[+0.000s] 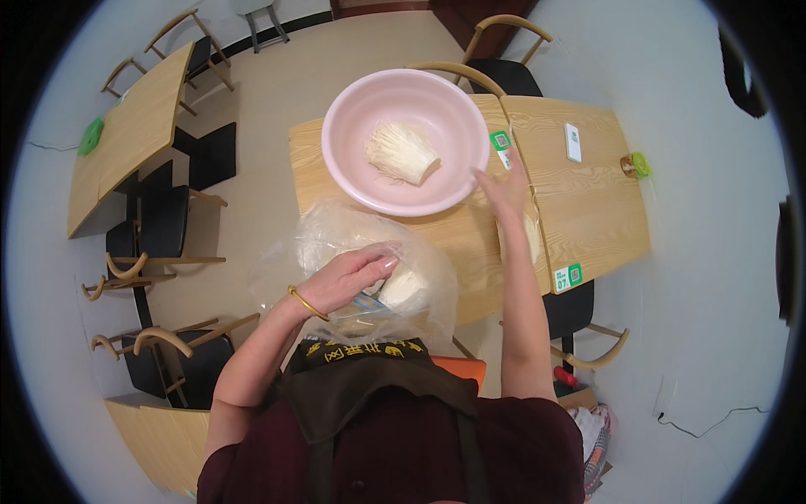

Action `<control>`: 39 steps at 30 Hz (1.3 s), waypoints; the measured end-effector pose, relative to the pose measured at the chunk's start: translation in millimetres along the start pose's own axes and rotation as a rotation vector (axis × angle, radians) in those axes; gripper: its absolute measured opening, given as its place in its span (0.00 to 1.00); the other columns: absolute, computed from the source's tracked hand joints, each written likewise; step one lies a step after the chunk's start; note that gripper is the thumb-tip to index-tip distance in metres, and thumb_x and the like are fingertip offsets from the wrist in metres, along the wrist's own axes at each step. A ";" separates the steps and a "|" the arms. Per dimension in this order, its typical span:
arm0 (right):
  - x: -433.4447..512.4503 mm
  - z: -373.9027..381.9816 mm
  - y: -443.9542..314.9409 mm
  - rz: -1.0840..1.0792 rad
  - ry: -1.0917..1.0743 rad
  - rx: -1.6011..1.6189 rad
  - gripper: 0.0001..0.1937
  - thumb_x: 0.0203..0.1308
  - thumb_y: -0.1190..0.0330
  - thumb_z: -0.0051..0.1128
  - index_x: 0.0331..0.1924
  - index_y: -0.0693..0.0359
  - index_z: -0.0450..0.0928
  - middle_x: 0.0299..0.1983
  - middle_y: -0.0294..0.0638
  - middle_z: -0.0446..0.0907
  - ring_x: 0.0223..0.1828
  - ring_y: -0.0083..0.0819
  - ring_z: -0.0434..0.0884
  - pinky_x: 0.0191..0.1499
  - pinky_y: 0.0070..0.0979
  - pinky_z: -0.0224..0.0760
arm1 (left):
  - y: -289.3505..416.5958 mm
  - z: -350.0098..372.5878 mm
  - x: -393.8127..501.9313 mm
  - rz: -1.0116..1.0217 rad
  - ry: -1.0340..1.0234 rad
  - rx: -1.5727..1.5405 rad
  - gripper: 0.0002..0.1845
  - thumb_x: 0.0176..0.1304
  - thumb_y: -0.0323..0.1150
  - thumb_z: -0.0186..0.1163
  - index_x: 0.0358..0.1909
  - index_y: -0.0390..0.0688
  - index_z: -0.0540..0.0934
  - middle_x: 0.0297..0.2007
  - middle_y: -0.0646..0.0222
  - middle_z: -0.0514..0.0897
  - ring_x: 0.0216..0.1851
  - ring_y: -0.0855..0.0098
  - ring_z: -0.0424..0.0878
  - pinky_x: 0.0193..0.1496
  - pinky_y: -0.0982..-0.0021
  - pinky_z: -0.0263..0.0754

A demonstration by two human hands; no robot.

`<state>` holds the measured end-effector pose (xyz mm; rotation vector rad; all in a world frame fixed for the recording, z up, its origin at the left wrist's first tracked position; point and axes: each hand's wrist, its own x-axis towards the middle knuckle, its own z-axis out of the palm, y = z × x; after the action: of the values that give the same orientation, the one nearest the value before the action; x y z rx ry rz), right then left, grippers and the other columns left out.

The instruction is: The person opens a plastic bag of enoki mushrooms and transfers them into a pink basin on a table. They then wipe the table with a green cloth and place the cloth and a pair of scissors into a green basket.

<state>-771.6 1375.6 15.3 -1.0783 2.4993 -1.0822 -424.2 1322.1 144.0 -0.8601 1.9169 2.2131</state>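
A bunch of enoki mushrooms (403, 154), its cut base toward the lower right, lies in a pink plastic basin (343, 170). Close to me is a clear plastic bag (434, 315) with more pale enoki bunches (406, 290) inside. My left hand (359, 271), with a gold bangle at its wrist, holds the film at the bag's opening; its fingertips are partly hidden by plastic. My right hand (507, 192) is at the basin's right rim, fingers spread and thumb by the edge, with nothing held. Under that forearm, another pale bunch (532, 239) rests on the table, partly covered.
The wooden table (585, 208) bears a white phone-like object (573, 142), a small jar with a green lid (635, 165) and printed code cards (568, 277). Chairs (504, 69) stand behind and at the right. More tables (135, 138) and chairs are at the left.
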 end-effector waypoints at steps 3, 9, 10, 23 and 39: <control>-55.2 -46.6 67.9 0.279 -0.008 -0.563 0.57 0.37 0.51 0.77 0.72 0.66 0.53 0.68 0.59 0.63 0.71 0.52 0.59 0.70 0.42 0.57 | 0.8 -0.3 13.4 -0.003 -0.058 0.050 0.31 0.73 0.47 0.49 0.70 0.39 0.65 0.67 0.62 0.70 0.61 0.67 0.73 0.63 0.66 0.68; -101.1 -34.1 133.7 0.297 -0.013 -0.347 0.56 0.36 0.55 0.79 0.71 0.65 0.55 0.64 0.58 0.68 0.65 0.51 0.69 0.63 0.45 0.66 | -6.6 0.7 20.1 -0.032 -0.063 0.133 0.30 0.72 0.44 0.50 0.71 0.41 0.64 0.67 0.65 0.71 0.59 0.69 0.75 0.62 0.67 0.69; -100.4 -39.2 134.6 0.347 -0.052 -0.124 0.54 0.38 0.57 0.79 0.70 0.65 0.56 0.63 0.55 0.70 0.63 0.49 0.71 0.60 0.44 0.69 | -7.1 -0.1 17.7 -0.043 -0.057 0.122 0.30 0.72 0.44 0.51 0.71 0.41 0.64 0.67 0.66 0.71 0.58 0.69 0.76 0.62 0.67 0.69; 29.4 -44.2 -30.3 0.044 -0.337 0.685 0.40 0.50 0.66 0.71 0.67 0.68 0.62 0.58 0.45 0.75 0.59 0.34 0.75 0.61 0.30 0.69 | 10.4 -17.3 -4.4 -0.016 0.218 0.294 0.32 0.70 0.49 0.54 0.67 0.37 0.68 0.55 0.51 0.80 0.56 0.63 0.78 0.59 0.65 0.70; -186.0 -34.0 -176.4 -0.261 -0.913 0.549 0.10 0.60 0.82 0.53 0.46 0.67 0.78 0.39 0.43 0.83 0.43 0.31 0.84 0.50 0.28 0.78 | -2.6 -40.9 45.7 0.154 0.240 0.803 0.18 0.64 0.35 0.51 0.48 0.34 0.80 0.41 0.47 0.84 0.45 0.49 0.82 0.52 0.57 0.74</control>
<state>-559.1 1442.6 146.4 -1.3237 1.2932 -0.9377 -447.0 1271.2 118.3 -0.8556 2.7238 1.1952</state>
